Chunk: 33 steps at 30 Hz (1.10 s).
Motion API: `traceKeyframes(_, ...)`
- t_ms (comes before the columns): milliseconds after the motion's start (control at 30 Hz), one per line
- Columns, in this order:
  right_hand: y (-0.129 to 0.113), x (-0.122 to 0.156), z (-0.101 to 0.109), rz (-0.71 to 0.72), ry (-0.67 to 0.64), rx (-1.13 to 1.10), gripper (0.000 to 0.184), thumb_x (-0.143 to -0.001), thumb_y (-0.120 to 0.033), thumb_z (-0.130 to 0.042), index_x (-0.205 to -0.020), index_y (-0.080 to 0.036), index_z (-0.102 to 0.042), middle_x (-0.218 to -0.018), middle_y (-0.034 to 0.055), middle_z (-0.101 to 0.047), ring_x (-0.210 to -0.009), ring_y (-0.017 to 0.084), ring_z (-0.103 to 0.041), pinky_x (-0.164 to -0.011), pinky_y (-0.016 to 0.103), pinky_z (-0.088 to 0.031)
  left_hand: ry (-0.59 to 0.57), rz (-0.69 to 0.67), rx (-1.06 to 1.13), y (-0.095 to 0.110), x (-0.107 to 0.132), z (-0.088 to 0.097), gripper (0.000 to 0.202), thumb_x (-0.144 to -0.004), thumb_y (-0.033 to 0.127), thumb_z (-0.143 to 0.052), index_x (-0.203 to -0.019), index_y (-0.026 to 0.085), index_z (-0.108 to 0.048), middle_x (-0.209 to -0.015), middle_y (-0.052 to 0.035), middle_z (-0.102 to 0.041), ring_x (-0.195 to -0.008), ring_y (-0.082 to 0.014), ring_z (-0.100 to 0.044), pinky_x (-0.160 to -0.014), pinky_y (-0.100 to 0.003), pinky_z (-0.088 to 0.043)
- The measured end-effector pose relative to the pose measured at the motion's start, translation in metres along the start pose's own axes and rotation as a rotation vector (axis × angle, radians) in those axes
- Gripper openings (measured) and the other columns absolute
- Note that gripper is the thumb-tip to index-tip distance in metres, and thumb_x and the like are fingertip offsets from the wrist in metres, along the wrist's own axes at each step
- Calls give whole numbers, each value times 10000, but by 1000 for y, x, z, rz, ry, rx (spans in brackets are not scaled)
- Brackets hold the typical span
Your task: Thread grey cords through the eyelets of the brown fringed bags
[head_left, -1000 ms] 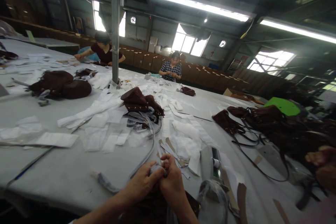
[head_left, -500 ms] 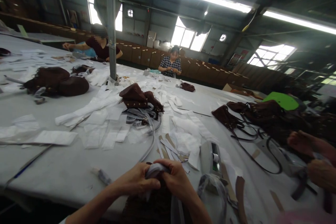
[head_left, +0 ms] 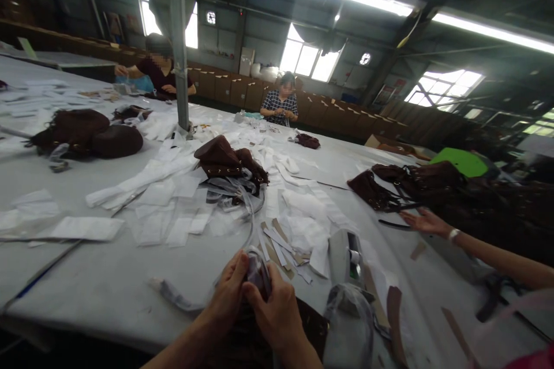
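My left hand [head_left: 231, 283] and my right hand [head_left: 279, 302] are close together at the table's near edge. Both are closed on a strap wrapped in clear plastic [head_left: 256, 270], which bends into a tight loop between my fingers. Under my wrists lies a dark brown bag [head_left: 315, 323], mostly hidden by my arms. A plastic-wrapped strap end [head_left: 175, 295] rests on the table left of my left hand. Right of my right hand sits a grey tape dispenser [head_left: 341, 251], with a loop of clear plastic [head_left: 352, 314] in front of it.
A brown bag [head_left: 219, 158] with wrapped straps stands mid-table among white paper sheets [head_left: 149, 222]. More brown bags lie left [head_left: 86, 132] and right [head_left: 415, 179]. A co-worker's hand [head_left: 426, 222] reaches in from the right. A metal post [head_left: 177, 46] rises from the table.
My hands have turned the wrapped strap more upright, and my right hand has shifted slightly lower. At right, the co-worker's hand has reached farther over the table towards the bags.
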State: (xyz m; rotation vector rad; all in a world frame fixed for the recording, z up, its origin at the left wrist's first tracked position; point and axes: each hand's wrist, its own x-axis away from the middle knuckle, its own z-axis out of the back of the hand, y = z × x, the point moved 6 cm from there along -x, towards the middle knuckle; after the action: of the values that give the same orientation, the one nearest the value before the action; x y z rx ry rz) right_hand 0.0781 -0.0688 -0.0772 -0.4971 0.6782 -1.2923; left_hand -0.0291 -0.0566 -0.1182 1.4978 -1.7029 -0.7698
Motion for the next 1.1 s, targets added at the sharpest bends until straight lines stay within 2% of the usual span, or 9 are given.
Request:
traceKeyframes(100,3,4,-2,28,21,124,306,-918,-476,-414,-835,-197,-508,-604,13,-609,-538,182,-596,-501,255,-352,8,47,130,-5,0,-3,349,-790,487,-615,-941,174,-637,-950,-51,-639,-927,-192,-569,-876,-287,-437)
traceKeyframes(200,5,4,0,121,-33,308,275,-950,-412,-387,-852,-200,-531,-594,26,-637,-535,192,-627,-490,256,-339,-117,146,109,1,-7,-4,344,-803,495,-575,-915,171,-612,-813,-16,-629,-798,-167,-576,-784,-278,-453)
traceKeyframes(300,8,5,-7,217,-136,515,158,-920,-303,-467,-874,-189,-565,-623,46,-666,-562,200,-649,-498,255,-355,-258,170,-298,18,-17,0,400,-833,552,-485,-947,185,-595,-651,31,-581,-606,-135,-527,-606,-239,-405)
traceKeyframes(400,11,5,-17,277,-234,580,158,-886,-265,-509,-964,-156,-593,-703,92,-699,-584,223,-660,-505,271,-389,-402,56,-742,35,-23,-3,303,-794,470,-583,-898,189,-626,-575,49,-562,-540,-120,-483,-545,-219,-331)
traceKeyframes(467,12,4,-18,264,-249,529,213,-893,-295,-502,-1010,-143,-595,-724,112,-704,-600,237,-662,-521,283,-407,-450,-17,-844,38,-22,-8,239,-805,419,-579,-823,185,-626,-573,40,-564,-552,-120,-485,-538,-216,-313)
traceKeyframes(633,9,-2,-4,84,-210,164,337,-899,-489,-477,-947,-173,-582,-709,55,-680,-650,213,-642,-574,264,-411,-238,16,-388,24,-20,-13,298,-829,486,-538,-806,196,-478,-520,94,-385,-433,-70,-322,-425,-179,-240)
traceKeyframes(767,7,-1,2,15,-125,-122,433,-918,-562,-360,-767,-185,-512,-654,15,-600,-599,158,-557,-553,239,-391,-67,71,-50,14,-20,-10,359,-785,514,-604,-880,211,-438,-539,111,-370,-422,-53,-306,-418,-160,-257)
traceKeyframes(967,11,5,-5,37,-189,74,312,-915,-460,-428,-925,-182,-570,-676,38,-643,-610,191,-590,-549,257,-361,-354,103,-336,27,-13,-19,479,-774,617,-559,-852,144,-566,-601,55,-453,-498,-63,-371,-456,-171,-287)
traceKeyframes(1100,5,2,-2,46,-230,94,475,-755,-594,-625,-1002,-188,-610,-654,28,-652,-611,215,-615,-545,258,-376,-275,129,-247,31,-14,-12,485,-740,630,-593,-766,149,-534,-531,68,-434,-433,-46,-330,-421,-165,-251)
